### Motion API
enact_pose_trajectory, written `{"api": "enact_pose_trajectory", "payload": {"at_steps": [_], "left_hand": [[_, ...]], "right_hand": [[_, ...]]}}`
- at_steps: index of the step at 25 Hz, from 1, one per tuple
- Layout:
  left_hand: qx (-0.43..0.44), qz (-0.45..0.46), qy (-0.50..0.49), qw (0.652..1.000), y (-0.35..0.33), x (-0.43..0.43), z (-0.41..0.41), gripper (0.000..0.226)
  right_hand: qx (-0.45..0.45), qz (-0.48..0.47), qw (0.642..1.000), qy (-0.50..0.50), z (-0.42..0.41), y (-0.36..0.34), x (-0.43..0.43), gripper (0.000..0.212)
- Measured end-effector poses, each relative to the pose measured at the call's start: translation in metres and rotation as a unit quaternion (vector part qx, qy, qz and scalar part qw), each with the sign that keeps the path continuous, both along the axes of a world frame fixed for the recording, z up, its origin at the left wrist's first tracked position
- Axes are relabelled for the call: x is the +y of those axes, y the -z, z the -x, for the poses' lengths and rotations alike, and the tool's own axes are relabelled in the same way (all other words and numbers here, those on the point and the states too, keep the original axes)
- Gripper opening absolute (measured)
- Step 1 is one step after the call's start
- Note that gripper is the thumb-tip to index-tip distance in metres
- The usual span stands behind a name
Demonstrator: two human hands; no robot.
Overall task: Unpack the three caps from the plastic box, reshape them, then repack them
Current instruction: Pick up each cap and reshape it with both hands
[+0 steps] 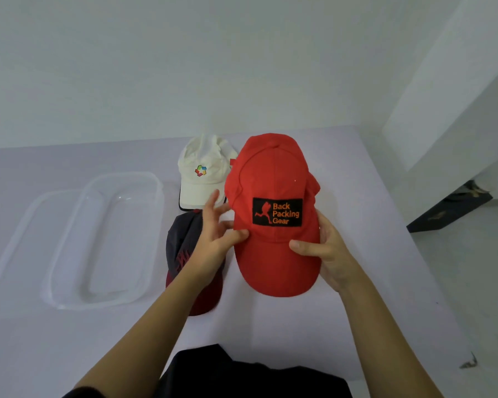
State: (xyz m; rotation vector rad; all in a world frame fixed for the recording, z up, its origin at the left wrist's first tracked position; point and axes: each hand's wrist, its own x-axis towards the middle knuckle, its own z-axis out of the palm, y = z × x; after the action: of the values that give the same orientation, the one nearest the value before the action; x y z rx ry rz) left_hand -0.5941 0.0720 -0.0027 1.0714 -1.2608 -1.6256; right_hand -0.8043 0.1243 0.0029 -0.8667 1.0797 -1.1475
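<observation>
A red cap (273, 179) with a black "Back Packing Gear" patch is held up over the table, brim toward me. My left hand (217, 234) pinches its left side where crown meets brim. My right hand (325, 251) grips the right side, thumb across the brim. A white cap (202, 170) with a small coloured logo sits on the table behind, upright. A dark grey cap (184, 248) with a maroon brim lies under my left forearm, partly hidden. The clear plastic box (104, 242) stands open to the left.
The box's clear lid (20, 239) lies flat on the table just left of the box. The white table (357, 311) meets a wall at the back. Its right edge drops to the floor, where a dark object (449, 208) lies.
</observation>
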Motion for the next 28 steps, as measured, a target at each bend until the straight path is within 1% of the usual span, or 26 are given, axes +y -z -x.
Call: {"api": "enact_pose_trajectory", "payload": {"at_steps": [2,3,4,5,6,8,10,11,13,14,15,16,17,18,20,22,23,25,27,28], "left_hand": [[-0.007,0.018,0.011,1.0,-0.008,-0.008,-0.008,0.101],[-0.041,0.04,0.029,0.998,-0.012,-0.011,-0.011,0.102],[-0.069,0.061,0.058,0.994,-0.016,-0.014,-0.013,0.101],[-0.073,0.074,0.092,0.99,-0.02,-0.016,-0.014,0.098],[-0.065,0.074,0.124,0.987,-0.026,-0.017,-0.015,0.092],[-0.044,0.047,0.155,0.986,-0.037,-0.02,-0.015,0.077],[0.009,0.003,0.159,0.987,-0.04,-0.023,-0.015,0.067],[0.039,-0.027,0.156,0.987,-0.04,-0.025,-0.015,0.061],[0.079,-0.068,0.141,0.985,-0.036,-0.029,-0.017,0.056],[0.087,-0.078,0.137,0.984,-0.033,-0.031,-0.018,0.057],[0.094,-0.087,0.139,0.982,-0.031,-0.031,-0.018,0.057],[0.1,-0.098,0.149,0.979,-0.029,-0.03,-0.016,0.057],[0.107,-0.114,0.163,0.974,-0.027,-0.028,-0.012,0.057],[0.117,-0.131,0.177,0.968,-0.025,-0.026,-0.008,0.057],[0.149,-0.166,0.196,0.955,-0.017,-0.021,0.003,0.058],[0.169,-0.194,0.192,0.947,-0.008,-0.021,0.007,0.06],[0.161,-0.199,0.187,0.948,-0.003,-0.022,0.007,0.06],[0.089,-0.171,0.173,0.966,0.008,-0.028,0.005,0.058],[-0.018,-0.11,0.151,0.982,0.016,-0.033,0.004,0.047],[-0.063,-0.082,0.149,0.983,0.018,-0.035,0.006,0.042]], "right_hand": [[-0.042,0.005,0.999,-0.014,-0.001,-0.002,0.003,0.089],[-0.057,0.01,0.998,-0.017,-0.001,-0.002,0.004,0.093],[-0.063,0.016,0.998,-0.02,-0.002,-0.002,0.005,0.095],[-0.065,0.02,0.997,-0.022,-0.004,-0.002,0.006,0.094],[-0.065,0.024,0.997,-0.022,-0.005,-0.004,0.006,0.09],[-0.061,0.03,0.998,-0.016,-0.006,-0.005,0.007,0.084],[-0.043,0.025,0.999,-0.015,-0.007,-0.007,0.009,0.088],[-0.015,0.021,0.999,-0.018,-0.008,-0.008,0.01,0.095],[0.1,0.016,0.995,-0.01,-0.012,-0.008,0.013,0.109],[0.166,0.022,0.986,0.012,-0.013,-0.01,0.014,0.111],[0.214,0.039,0.975,0.034,-0.013,-0.012,0.013,0.11],[0.233,0.059,0.97,0.038,-0.012,-0.015,0.011,0.106],[0.233,0.07,0.97,0.019,-0.012,-0.02,0.007,0.1],[0.213,0.071,0.974,-0.014,-0.01,-0.022,0.003,0.094],[0.142,0.051,0.986,-0.064,-0.006,-0.021,-0.004,0.082],[0.051,0.02,0.996,-0.072,0.001,-0.015,-0.011,0.075],[0.015,0.01,0.998,-0.066,0.006,-0.011,-0.012,0.071],[-0.003,0.0,0.999,-0.046,0.014,0.0,-0.013,0.058],[0.045,-0.016,0.999,-0.022,0.018,0.01,-0.015,0.041],[0.081,-0.026,0.996,-0.013,0.02,0.017,-0.017,0.033]]}}
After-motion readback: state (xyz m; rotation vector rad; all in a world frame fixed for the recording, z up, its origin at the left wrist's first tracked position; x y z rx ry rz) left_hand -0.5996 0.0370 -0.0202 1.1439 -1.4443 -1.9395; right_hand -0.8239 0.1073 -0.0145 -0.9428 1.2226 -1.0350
